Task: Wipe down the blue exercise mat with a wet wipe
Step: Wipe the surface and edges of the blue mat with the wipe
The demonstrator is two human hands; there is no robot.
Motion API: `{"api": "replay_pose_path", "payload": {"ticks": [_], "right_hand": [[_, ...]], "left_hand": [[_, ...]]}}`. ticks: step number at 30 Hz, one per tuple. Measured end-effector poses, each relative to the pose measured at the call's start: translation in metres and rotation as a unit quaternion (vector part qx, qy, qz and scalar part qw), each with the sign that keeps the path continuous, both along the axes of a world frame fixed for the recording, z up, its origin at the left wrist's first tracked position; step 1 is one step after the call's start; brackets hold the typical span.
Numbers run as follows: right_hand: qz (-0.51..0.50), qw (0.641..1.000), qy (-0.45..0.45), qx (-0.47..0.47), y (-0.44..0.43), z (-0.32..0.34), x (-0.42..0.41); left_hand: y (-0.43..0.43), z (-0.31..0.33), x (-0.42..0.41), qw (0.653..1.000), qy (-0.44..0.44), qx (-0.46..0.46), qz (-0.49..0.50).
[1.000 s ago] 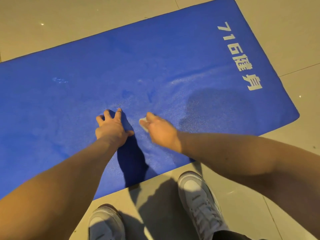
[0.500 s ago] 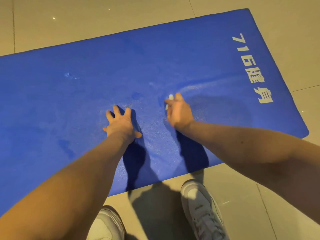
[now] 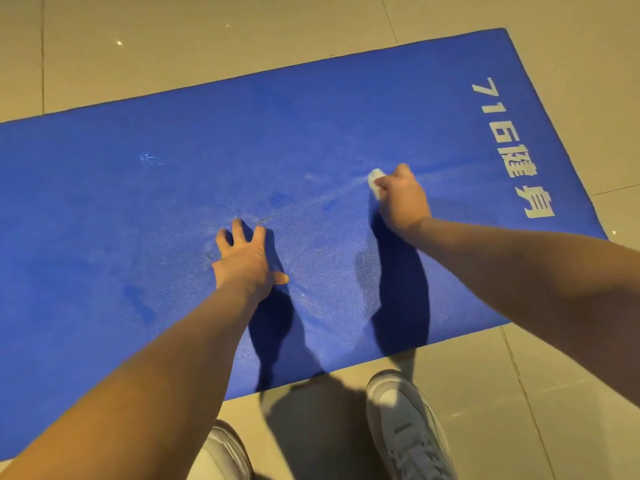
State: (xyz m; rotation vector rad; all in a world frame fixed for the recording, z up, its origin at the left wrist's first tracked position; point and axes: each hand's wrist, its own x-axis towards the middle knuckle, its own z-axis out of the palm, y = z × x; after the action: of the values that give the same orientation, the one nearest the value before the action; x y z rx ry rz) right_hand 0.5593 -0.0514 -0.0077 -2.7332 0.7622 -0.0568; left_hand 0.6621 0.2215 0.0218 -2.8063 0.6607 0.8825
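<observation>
The blue exercise mat (image 3: 180, 209) lies flat on the tiled floor and fills most of the head view, with white lettering (image 3: 512, 147) near its right end. My right hand (image 3: 401, 200) grips a small white wet wipe (image 3: 374, 181) and presses it on the mat right of centre; only the wipe's edge shows past my fingers. My left hand (image 3: 244, 258) rests on the mat near its middle with fingers spread. A pale wet streak runs across the mat between the two hands.
Beige floor tiles (image 3: 207, 46) surround the mat. My two white shoes (image 3: 405, 427) (image 3: 225, 455) stand on the tiles just before the mat's near edge. My arms cast dark shadows on the mat.
My right hand has slid the wipe away from me and to the right across the mat. My left hand has stayed planted in place.
</observation>
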Motion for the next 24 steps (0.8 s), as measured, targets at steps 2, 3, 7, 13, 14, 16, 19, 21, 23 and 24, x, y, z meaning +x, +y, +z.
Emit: {"api": "replay_pose_path", "payload": {"ticks": [2,3,7,13,14,16,19,21,23,24], "right_hand": [[-0.066,0.998,-0.002,0.004,-0.015,0.003,-0.004],[-0.091,0.995,-0.008,0.026,-0.012,0.000,-0.002],[0.007,0.998,0.043,0.047,0.043,-0.006,0.010],[0.175,0.972,-0.020,0.157,0.138,0.000,0.024],[0.194,0.966,-0.009,0.170,0.142,0.003,0.025],[0.228,0.960,-0.001,0.163,0.131,0.005,0.028],[0.174,0.980,0.006,0.100,0.080,0.003,0.031],[0.078,0.996,-0.005,0.049,0.034,-0.002,0.031],[-0.013,0.999,-0.011,0.037,-0.001,-0.006,0.027],[-0.041,0.998,-0.014,0.040,-0.008,-0.008,0.027]], "left_hand": [[0.000,-0.001,0.000,1.000,-0.002,-0.001,-0.001],[0.000,-0.002,0.000,1.000,-0.002,-0.002,-0.001],[0.000,-0.002,0.001,1.000,-0.001,-0.002,0.004],[-0.001,-0.002,0.002,1.000,0.006,-0.001,0.014],[-0.001,-0.002,0.002,1.000,0.005,0.001,0.014],[-0.001,-0.002,0.001,1.000,0.006,0.003,0.012],[-0.001,-0.001,0.001,1.000,0.013,0.002,0.012],[-0.001,-0.002,0.002,1.000,0.025,0.000,0.016],[-0.002,-0.001,0.004,0.999,0.047,-0.004,0.022],[-0.003,0.000,0.007,0.998,0.058,-0.006,0.025]]}}
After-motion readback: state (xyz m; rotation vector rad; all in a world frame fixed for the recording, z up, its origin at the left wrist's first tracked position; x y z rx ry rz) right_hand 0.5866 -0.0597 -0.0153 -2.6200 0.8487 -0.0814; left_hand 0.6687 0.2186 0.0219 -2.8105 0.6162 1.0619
